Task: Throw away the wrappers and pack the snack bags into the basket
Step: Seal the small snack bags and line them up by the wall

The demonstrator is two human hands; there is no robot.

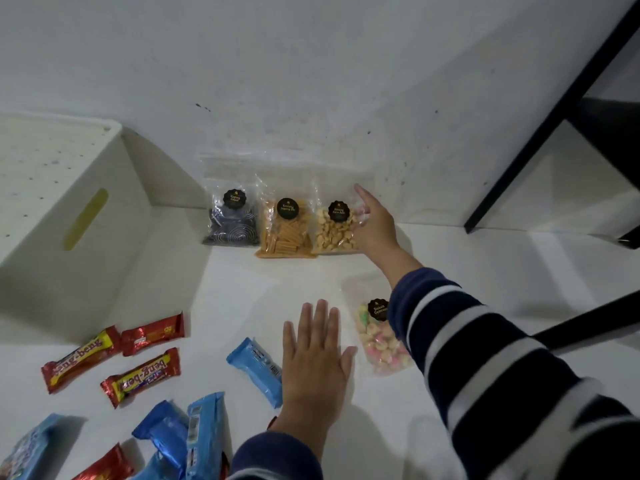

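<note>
Blue and red wrappers [145,377] lie nearest, w/ left hand [313,362] flat, grip empty. Right hand [375,225] touches far snack bag [334,225], fingers spread, nothing held yet. Slick plastic may slip or topple neighbours; basket [69,216] sits far left.

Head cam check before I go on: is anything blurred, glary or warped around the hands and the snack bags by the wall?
Head view: dim, soft light; wide-angle bends the black table leg and basket. Right hand at the pale cracker bag is slightly motion-soft. Bag labels are too blurred to read. Mild sheen on the blue wrappers; left hand is sharp.
</note>
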